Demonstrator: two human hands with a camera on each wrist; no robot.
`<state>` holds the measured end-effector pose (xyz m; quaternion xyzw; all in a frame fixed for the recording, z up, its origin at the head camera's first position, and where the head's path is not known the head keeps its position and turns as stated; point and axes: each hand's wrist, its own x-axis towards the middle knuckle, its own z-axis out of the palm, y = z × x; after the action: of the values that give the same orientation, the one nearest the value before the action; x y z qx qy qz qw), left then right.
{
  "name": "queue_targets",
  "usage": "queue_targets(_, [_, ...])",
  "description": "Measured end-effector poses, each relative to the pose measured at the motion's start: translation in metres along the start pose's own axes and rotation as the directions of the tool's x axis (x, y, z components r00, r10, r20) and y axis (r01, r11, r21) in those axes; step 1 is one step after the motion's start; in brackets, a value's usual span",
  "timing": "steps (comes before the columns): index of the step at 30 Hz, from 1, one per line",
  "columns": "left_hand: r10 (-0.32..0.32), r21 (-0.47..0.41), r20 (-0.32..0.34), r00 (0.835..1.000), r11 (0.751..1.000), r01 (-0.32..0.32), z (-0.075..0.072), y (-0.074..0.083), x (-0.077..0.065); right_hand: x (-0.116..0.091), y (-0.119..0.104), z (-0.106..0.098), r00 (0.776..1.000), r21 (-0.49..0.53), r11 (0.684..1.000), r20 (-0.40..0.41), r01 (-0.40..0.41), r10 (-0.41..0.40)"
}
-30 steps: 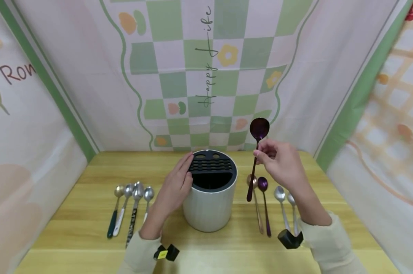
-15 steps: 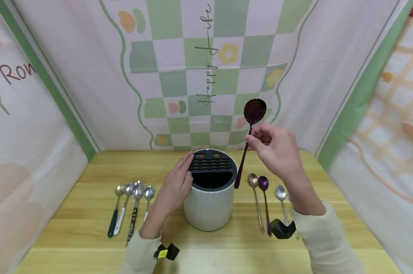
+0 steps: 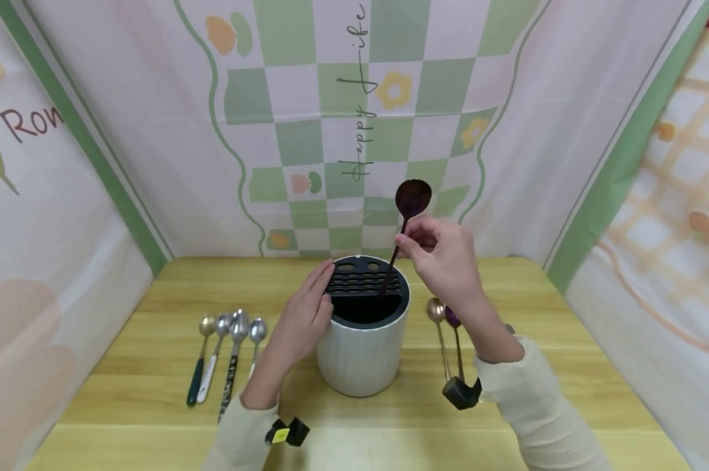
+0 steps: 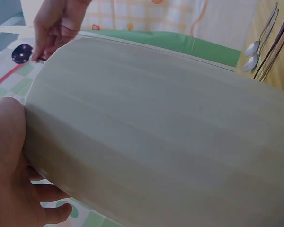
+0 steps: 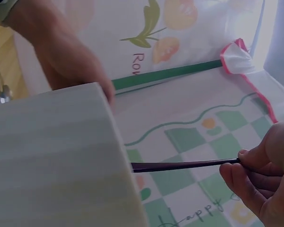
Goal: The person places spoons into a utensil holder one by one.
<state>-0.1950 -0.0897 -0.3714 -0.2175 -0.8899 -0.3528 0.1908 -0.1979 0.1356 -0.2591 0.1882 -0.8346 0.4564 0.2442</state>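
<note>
My right hand (image 3: 449, 261) pinches a dark purple spoon (image 3: 413, 197) by the handle, just below its round bowl. Bowl up and slightly tilted, the spoon has its handle end at the front opening of a pale ribbed utensil holder (image 3: 360, 366). In the right wrist view the tip of the handle (image 5: 180, 166) is hidden behind the holder's rim. The holder stands upright and has a black slotted lid (image 3: 363, 281). Against its left side and rim rests my left hand (image 3: 301, 314), fingers mostly straight; the left wrist view shows the thumb and fingers spread at the wall.
Several spoons (image 3: 237, 330) lie in a row left of the holder. On the right lie a copper-coloured spoon (image 3: 435, 313) and a small purple spoon (image 3: 452, 318), partly behind my right forearm. Silver spoons (image 4: 251, 61) show in the left wrist view. Patterned cloth (image 3: 354, 131) hangs behind the wooden table.
My right hand has carried the purple spoon up and left, then further left, bringing its handle end from beside the holder to the opening. The left hand has stayed on the holder.
</note>
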Motion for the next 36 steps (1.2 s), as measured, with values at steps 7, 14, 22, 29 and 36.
queue_targets(7, [0.012,-0.001,0.001,1.0,1.0,-0.012,0.001,0.001,0.001,-0.009,0.014,0.014,0.996,0.018,1.0,0.08,0.024,-0.025])
queue_targets(14, [0.007,-0.006,0.012,1.0,1.0,-0.006,0.002,0.002,0.002,-0.019,0.02,0.023,0.989,-0.084,0.996,0.147,0.036,-0.024])
queue_targets(22, [-0.015,-0.003,0.024,1.0,1.0,0.015,0.001,0.002,0.002,-0.028,0.026,0.034,0.976,-0.072,0.996,0.217,0.05,-0.033])
queue_targets(29, [-0.03,0.003,0.022,0.999,1.0,0.03,-0.002,0.001,-0.002,-0.03,0.029,0.043,0.961,-0.065,0.992,0.265,0.106,-0.086])
queue_targets(36, [-0.027,0.003,0.023,0.999,1.0,0.027,0.0,0.001,-0.001,-0.031,0.029,0.043,0.956,-0.071,0.989,0.275,0.127,-0.103])
